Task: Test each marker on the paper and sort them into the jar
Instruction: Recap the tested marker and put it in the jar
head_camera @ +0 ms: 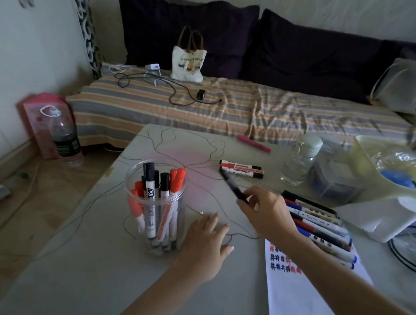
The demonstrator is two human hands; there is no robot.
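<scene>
The right hand [264,213] pinches a black marker [233,187]; the left hand [207,243] rests flat beside the jar [154,207].

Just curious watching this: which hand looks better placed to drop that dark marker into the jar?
The right hand: it already pinches the dark marker. The left hand rests flat on the table beside the jar, so it could steady it.

The left hand [206,241] lies flat, palm down, fingers straight and slightly spread, just right of the jar [155,210]. The right hand [263,214] reaches farther from the jar, its fingertips pinching a dark marker [233,187] that slants up and left.
</scene>
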